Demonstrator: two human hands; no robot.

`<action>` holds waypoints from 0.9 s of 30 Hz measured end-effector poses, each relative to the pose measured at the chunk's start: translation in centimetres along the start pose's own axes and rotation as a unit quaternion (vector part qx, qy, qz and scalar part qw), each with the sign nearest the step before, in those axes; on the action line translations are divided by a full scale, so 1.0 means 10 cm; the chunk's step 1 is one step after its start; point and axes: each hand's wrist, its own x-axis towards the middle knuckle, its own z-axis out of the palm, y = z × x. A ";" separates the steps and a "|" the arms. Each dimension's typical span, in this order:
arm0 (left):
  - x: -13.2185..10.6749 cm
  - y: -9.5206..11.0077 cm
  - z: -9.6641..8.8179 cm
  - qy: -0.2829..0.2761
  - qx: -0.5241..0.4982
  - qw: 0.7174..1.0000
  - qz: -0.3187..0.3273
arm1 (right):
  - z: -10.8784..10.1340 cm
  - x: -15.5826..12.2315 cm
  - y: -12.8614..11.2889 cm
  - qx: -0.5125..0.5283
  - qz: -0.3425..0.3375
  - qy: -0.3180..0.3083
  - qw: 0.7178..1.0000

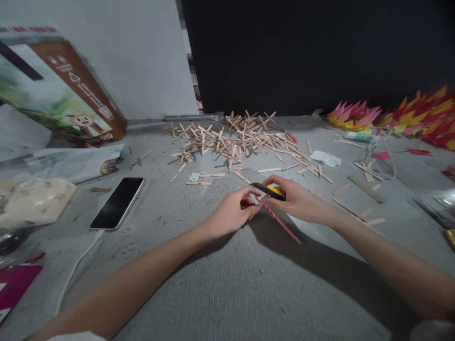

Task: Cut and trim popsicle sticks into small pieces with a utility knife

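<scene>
My left hand (235, 210) is closed in a pinch on the near end of a thin red strip (282, 224) that runs down to the right over the grey floor (227, 284). My right hand (296, 201) is closed round a yellow and black tool (270, 191), perhaps a cutter, whose dark tip points left at my left fingers. Both hands meet just in front of a big pile of small wooden stick crosses (234, 137).
A black phone (117, 202) lies on the left with a white cable (76, 270). A cardboard box (60, 90) leans at the far left. Paper flowers in pink, yellow and red (394, 116) sit at the far right. Loose wooden sticks (359, 199) lie on the right.
</scene>
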 end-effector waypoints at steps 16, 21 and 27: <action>-0.09 0.01 -0.59 -0.154 0.340 0.927 0.029 | -0.01 -0.35 -0.17 -0.214 0.005 -0.126 0.969; -0.09 -0.12 -0.64 -0.162 0.375 0.904 0.122 | 0.18 -0.33 -0.18 -0.273 -0.033 -0.095 0.957; -0.07 -0.25 -0.61 -0.087 0.411 0.895 0.148 | 0.37 -0.35 -0.04 -0.275 -0.053 -0.079 0.957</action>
